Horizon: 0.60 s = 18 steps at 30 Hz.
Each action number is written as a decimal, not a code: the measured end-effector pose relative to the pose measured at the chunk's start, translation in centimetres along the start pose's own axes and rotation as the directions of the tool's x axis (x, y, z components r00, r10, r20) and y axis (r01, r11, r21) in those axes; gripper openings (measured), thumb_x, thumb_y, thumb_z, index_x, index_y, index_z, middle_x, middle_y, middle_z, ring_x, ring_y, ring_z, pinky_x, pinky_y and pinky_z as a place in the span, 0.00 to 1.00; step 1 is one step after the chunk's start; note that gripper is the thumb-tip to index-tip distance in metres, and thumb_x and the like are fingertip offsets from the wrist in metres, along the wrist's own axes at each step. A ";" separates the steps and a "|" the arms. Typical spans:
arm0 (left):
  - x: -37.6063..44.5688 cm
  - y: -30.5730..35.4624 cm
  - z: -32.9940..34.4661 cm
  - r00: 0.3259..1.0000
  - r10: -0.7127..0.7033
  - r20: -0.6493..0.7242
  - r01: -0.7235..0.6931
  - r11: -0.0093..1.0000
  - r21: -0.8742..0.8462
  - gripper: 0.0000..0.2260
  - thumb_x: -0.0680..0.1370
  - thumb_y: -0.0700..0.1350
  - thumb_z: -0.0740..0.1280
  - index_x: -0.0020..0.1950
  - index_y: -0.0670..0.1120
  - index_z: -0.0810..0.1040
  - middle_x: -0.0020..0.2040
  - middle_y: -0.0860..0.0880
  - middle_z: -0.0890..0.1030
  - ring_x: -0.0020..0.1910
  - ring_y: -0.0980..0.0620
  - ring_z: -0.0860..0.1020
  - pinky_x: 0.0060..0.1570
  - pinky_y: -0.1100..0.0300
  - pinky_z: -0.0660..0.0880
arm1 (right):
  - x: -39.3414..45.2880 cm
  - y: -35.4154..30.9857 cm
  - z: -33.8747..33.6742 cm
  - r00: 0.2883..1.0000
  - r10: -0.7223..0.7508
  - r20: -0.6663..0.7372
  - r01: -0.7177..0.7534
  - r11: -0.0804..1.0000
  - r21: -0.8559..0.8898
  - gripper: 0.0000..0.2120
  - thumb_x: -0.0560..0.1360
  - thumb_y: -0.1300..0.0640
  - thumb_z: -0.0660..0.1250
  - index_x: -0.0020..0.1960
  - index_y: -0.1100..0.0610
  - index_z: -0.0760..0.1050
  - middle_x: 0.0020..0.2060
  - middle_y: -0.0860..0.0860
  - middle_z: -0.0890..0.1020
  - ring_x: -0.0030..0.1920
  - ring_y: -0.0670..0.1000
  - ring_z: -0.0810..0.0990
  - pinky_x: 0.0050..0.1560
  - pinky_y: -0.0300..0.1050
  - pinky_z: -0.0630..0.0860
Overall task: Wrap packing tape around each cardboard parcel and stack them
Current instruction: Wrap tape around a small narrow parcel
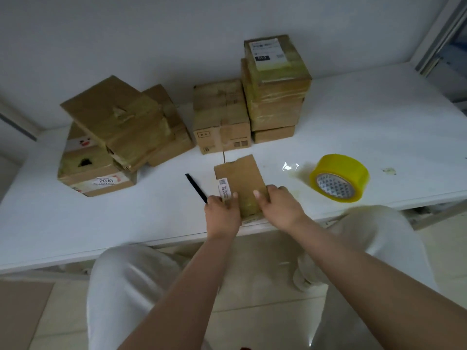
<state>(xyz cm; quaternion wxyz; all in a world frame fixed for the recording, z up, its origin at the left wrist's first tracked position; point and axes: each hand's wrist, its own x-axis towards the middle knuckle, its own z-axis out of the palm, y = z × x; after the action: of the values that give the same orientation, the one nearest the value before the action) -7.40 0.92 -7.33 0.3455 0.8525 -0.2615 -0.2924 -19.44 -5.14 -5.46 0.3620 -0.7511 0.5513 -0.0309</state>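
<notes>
A small flat cardboard parcel with a white label lies near the front edge of the white table. My left hand grips its near left side, thumb by the label. My right hand grips its near right side, thumb on top. A yellow roll of packing tape lies on the table to the right, apart from both hands. A tall stack of taped parcels stands at the back right.
A single box stands next to the tall stack. A loose pile of boxes sits at the back left. A black pen-like tool lies left of my left hand. A clear tape scrap lies near the roll.
</notes>
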 end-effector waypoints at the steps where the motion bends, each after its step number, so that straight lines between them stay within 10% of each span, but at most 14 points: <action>1: -0.1 0.7 -0.4 1.000 -0.014 0.004 0.015 0.994 -0.109 0.17 0.81 0.54 0.62 0.56 0.40 0.67 0.53 0.43 0.76 0.48 0.45 0.77 0.47 0.51 0.77 | 0.2 -0.7 -0.4 0.999 -0.021 -0.036 0.025 0.995 0.092 0.24 0.82 0.42 0.51 0.65 0.60 0.68 0.55 0.56 0.76 0.55 0.57 0.77 0.53 0.48 0.72; 5: -0.2 3.9 -1.9 0.998 -0.059 0.008 0.057 0.909 -0.413 0.22 0.78 0.58 0.64 0.59 0.45 0.61 0.53 0.48 0.74 0.52 0.47 0.78 0.55 0.47 0.78 | 0.6 -4.1 -1.2 0.977 -0.079 -0.199 0.139 0.939 0.313 0.21 0.83 0.45 0.50 0.63 0.60 0.69 0.49 0.53 0.77 0.46 0.53 0.76 0.48 0.49 0.75; 11: 1.0 6.1 -3.1 0.992 0.125 -0.023 -0.125 0.940 -0.318 0.15 0.82 0.56 0.56 0.63 0.48 0.63 0.46 0.54 0.73 0.46 0.51 0.76 0.52 0.47 0.79 | 1.8 -5.2 -1.5 0.935 -0.101 -0.339 0.218 0.920 0.326 0.18 0.84 0.50 0.48 0.55 0.61 0.72 0.41 0.53 0.76 0.42 0.54 0.75 0.42 0.45 0.68; 18: 4.2 8.8 -5.0 0.990 0.140 -0.032 -0.144 0.963 -0.227 0.23 0.82 0.57 0.58 0.71 0.44 0.62 0.59 0.43 0.76 0.55 0.43 0.78 0.56 0.46 0.78 | 4.2 -7.0 -3.0 0.993 0.081 -0.082 0.001 0.711 0.703 0.20 0.82 0.44 0.56 0.63 0.59 0.69 0.50 0.57 0.80 0.38 0.53 0.81 0.37 0.47 0.80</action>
<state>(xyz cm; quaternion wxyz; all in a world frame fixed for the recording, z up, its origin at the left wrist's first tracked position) -3.23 -5.05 0.82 0.4634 0.7885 -0.2837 -0.2883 -13.46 -9.32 -0.73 0.5906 -0.5424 0.5329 -0.2701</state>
